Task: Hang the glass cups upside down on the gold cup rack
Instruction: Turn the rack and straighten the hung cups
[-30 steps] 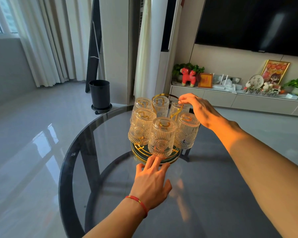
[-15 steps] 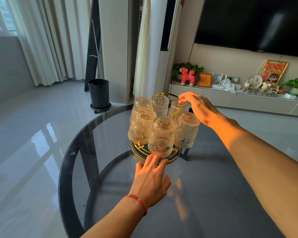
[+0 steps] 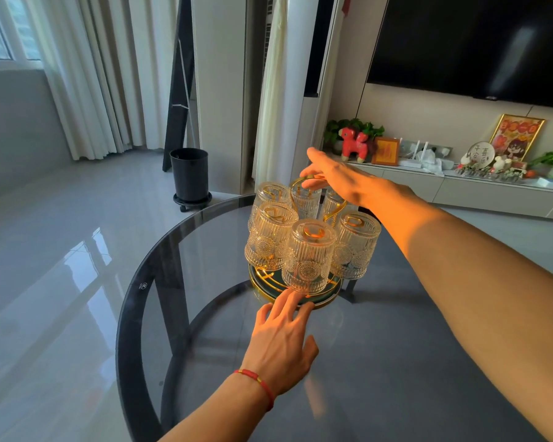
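Note:
The gold cup rack [image 3: 328, 299] stands on a round dark glass table [image 3: 396, 362], toward its far side. Several ribbed glass cups hang upside down on it; the nearest cup [image 3: 308, 256] faces me, with one cup [image 3: 268, 242] to its left and another [image 3: 355, 247] to its right. More cups sit behind, partly hidden. My right hand [image 3: 342, 180] reaches over the top, with thumb and fingers closed around the rack's gold loop handle [image 3: 296, 184]. My left hand [image 3: 280, 346] lies flat with fingers apart, its fingertips touching the front rim of the rack's base.
The table's black rim [image 3: 125, 314] curves along the left, with glossy tiled floor beyond it. A black bin [image 3: 189, 173] stands on the floor behind the table. A low white TV cabinet [image 3: 460, 191] with ornaments runs along the back right wall.
My right hand has lifted from the back right cup and moved up and left onto the rack's loop handle. My left hand stays at the base rim.

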Tool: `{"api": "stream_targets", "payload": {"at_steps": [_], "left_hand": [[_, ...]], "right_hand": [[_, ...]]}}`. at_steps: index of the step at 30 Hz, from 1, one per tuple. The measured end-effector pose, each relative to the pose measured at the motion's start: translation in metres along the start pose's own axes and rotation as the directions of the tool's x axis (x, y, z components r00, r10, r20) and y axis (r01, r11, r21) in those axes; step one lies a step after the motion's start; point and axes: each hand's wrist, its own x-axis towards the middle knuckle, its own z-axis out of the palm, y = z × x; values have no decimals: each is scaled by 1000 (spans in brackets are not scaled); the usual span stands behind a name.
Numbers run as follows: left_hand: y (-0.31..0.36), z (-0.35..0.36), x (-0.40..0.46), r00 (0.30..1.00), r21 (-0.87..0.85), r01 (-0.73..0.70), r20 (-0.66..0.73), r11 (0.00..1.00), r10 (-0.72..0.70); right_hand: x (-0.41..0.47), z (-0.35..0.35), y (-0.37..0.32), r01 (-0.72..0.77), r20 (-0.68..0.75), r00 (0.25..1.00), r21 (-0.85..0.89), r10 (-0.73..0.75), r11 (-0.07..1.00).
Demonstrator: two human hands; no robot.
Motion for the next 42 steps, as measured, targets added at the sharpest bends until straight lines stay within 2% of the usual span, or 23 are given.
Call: {"api": "stream_targets", "payload": {"at_steps": [9,14,24,29,34,37,40,42], "left_hand": [[-2,0,1,1000,-15,-12,-9,1000,12],[-3,0,1,1000,-17,-8,0,1000,8],[-1,0,2,1000,-13,-3,-9,1000,3],[0,-2,3,1000,-6,-6,-8,1000,6],[0,-4,3,1000,-19,-2,-2,1000,2],[1,-5,2,1000,-34,-6,-12,999,6],[1,-7,1,1000,-32,-13,0,999,13],[0,-8,1,1000,-34,-16,5,999,16]], "right_hand": [[12,-1,-6,-60,95,993,-58,65,996],[16,-1,-11,-112,77,989,-144,124,983],[15,0,-15,-106,69,991,-156,118,982],[13,-2,-19,-53,85,994,-155,66,986],[1,1,-40,139,82,988,-98,-131,985],[-7,10,-51,174,152,978,-196,-146,965],[-11,18,-55,133,189,980,-372,-66,918],[-11,19,-57,97,182,983,-387,-27,917]]}}
